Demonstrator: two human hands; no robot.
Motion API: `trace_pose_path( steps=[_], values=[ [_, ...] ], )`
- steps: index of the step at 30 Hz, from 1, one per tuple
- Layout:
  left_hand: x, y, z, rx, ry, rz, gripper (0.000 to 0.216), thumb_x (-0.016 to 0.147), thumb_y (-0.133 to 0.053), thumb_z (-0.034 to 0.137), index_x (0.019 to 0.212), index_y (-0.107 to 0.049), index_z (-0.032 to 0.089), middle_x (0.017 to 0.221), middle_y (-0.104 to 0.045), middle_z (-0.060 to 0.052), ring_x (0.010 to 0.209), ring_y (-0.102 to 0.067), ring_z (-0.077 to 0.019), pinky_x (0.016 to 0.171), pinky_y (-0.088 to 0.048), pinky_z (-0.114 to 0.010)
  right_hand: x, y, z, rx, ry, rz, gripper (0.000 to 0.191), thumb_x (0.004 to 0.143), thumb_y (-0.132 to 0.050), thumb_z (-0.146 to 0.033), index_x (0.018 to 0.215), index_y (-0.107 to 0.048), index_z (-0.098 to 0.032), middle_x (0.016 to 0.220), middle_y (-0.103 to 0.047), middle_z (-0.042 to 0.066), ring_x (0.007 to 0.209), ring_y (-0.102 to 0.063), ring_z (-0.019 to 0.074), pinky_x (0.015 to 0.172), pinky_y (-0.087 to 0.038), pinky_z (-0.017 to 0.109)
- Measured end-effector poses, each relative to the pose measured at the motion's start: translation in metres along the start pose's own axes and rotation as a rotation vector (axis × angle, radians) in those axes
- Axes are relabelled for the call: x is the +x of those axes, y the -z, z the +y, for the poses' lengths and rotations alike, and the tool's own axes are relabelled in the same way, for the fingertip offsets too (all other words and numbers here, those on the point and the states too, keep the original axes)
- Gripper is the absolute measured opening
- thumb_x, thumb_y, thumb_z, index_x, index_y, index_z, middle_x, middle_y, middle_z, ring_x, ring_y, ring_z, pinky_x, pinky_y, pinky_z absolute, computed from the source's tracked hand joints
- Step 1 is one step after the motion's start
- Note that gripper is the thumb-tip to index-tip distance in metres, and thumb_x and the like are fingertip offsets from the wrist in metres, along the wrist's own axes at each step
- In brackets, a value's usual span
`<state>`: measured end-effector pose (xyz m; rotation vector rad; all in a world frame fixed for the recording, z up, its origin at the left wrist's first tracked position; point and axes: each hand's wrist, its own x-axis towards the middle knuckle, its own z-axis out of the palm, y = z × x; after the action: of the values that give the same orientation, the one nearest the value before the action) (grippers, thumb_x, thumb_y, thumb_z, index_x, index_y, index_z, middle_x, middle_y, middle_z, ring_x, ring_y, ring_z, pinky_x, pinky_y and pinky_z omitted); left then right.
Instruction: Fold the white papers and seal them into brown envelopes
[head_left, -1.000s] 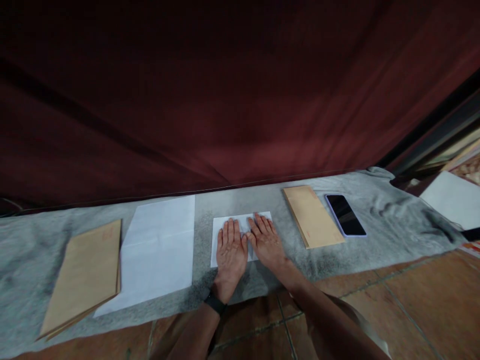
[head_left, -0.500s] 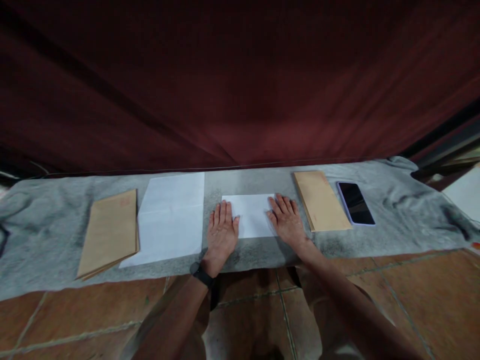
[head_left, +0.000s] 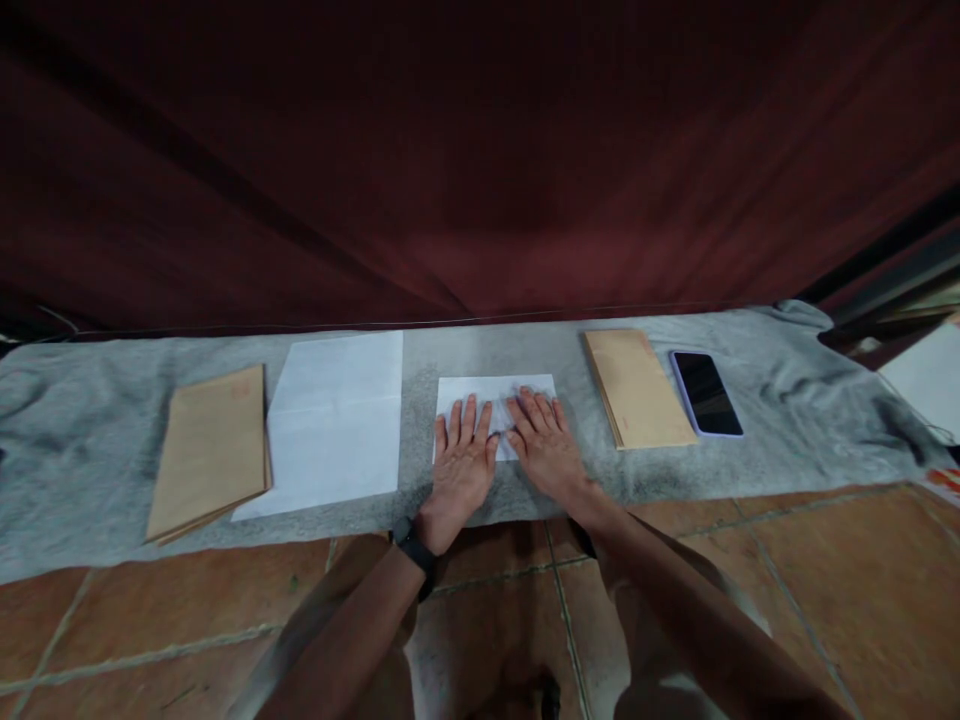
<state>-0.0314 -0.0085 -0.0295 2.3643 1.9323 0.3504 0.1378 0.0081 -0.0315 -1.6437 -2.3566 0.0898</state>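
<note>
A small white sheet of paper (head_left: 480, 386), seemingly folded, lies flat on the grey cloth right in front of me. My left hand (head_left: 465, 455) rests palm down on its left half, fingers spread. On the right half lies my right hand (head_left: 546, 440), also flat with the fingers apart. The two thumbs are close together near the paper's middle, and the hands hide much of its lower part. Neither hand grips anything. To the left is a larger white sheet (head_left: 337, 420) with a crease across it.
Brown envelopes lie in a stack (head_left: 210, 440) at the left, touching the large sheet. Another stack of brown envelopes (head_left: 641, 390) is at the right, beside a phone (head_left: 705, 393) in a purple case. A dark red curtain (head_left: 480, 200) hangs behind the grey cloth (head_left: 795, 400).
Both hands have slid inward over the small paper, from its side edges toward its middle, and their fingers have spread. The view has shifted slightly; the envelopes and phone stay put.
</note>
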Motion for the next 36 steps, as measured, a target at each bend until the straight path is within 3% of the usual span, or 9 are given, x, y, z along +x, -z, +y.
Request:
trace_pose_path(
  steps=[8, 14, 20, 26, 31, 36],
  values=[
    [-0.003, 0.007, -0.018, 0.005, 0.054, -0.008, 0.056, 0.103, -0.035, 0.036, 0.156, -0.037, 0.019, 0.165, -0.031, -0.013, 0.153, -0.025, -0.0321, 0.122, -0.025, -0.057, -0.005, -0.002, 0.010, 0.010, -0.040, 0.003, 0.055, 0.105, -0.040, -0.044, 0.156, -0.039, -0.023, 0.164, -0.032, 0.010, 0.151, -0.027, 0.0307, 0.123, -0.016, 0.054],
    [0.003, 0.019, -0.032, -0.023, 0.167, 0.014, 0.057, 0.098, -0.044, 0.028, 0.151, -0.043, 0.009, 0.158, -0.041, -0.022, 0.142, -0.044, -0.0371, 0.113, -0.040, -0.055, 0.001, 0.006, 0.021, 0.025, -0.217, 0.038, 0.059, 0.102, -0.043, -0.039, 0.153, -0.039, -0.010, 0.160, -0.037, 0.020, 0.144, -0.036, 0.0353, 0.115, -0.030, 0.053],
    [0.017, 0.024, -0.043, -0.160, 0.231, 0.039, 0.054, 0.093, -0.051, 0.022, 0.145, -0.050, 0.008, 0.147, -0.053, -0.022, 0.132, -0.054, -0.0361, 0.108, -0.045, -0.053, 0.017, 0.019, 0.032, 0.094, -0.389, 0.042, 0.055, 0.097, -0.046, -0.028, 0.149, -0.043, -0.009, 0.134, -0.061, 0.020, 0.119, -0.057, 0.0328, 0.101, -0.043, 0.046],
    [0.022, 0.026, -0.045, -0.164, 0.243, 0.055, 0.061, 0.086, -0.060, 0.019, 0.145, -0.050, 0.008, 0.135, -0.060, -0.021, 0.123, -0.057, -0.0347, 0.109, -0.045, -0.048, 0.024, 0.024, 0.035, 0.187, -0.480, 0.009, 0.053, 0.096, -0.047, -0.026, 0.147, -0.042, -0.010, 0.118, -0.065, 0.018, 0.108, -0.064, 0.0281, 0.094, -0.049, 0.037],
    [0.025, 0.027, -0.044, -0.115, 0.275, 0.059, 0.067, 0.086, -0.062, 0.026, 0.148, -0.046, 0.007, 0.115, -0.064, -0.019, 0.112, -0.061, -0.0353, 0.101, -0.049, -0.049, 0.026, 0.026, 0.034, 0.228, -0.548, -0.080, 0.056, 0.094, -0.053, -0.027, 0.147, -0.043, -0.013, 0.117, -0.067, 0.016, 0.102, -0.068, 0.0268, 0.088, -0.050, 0.034],
    [0.031, 0.026, -0.049, -0.143, 0.303, 0.061, 0.070, 0.085, -0.064, 0.028, 0.150, -0.044, 0.011, 0.109, -0.063, -0.015, 0.107, -0.062, -0.0335, 0.098, -0.051, -0.047, 0.032, 0.027, 0.039, 0.412, -0.616, -0.093, 0.053, 0.087, -0.062, -0.027, 0.138, -0.054, -0.013, 0.115, -0.071, 0.015, 0.106, -0.067, 0.0279, 0.090, -0.049, 0.035]
  ],
)
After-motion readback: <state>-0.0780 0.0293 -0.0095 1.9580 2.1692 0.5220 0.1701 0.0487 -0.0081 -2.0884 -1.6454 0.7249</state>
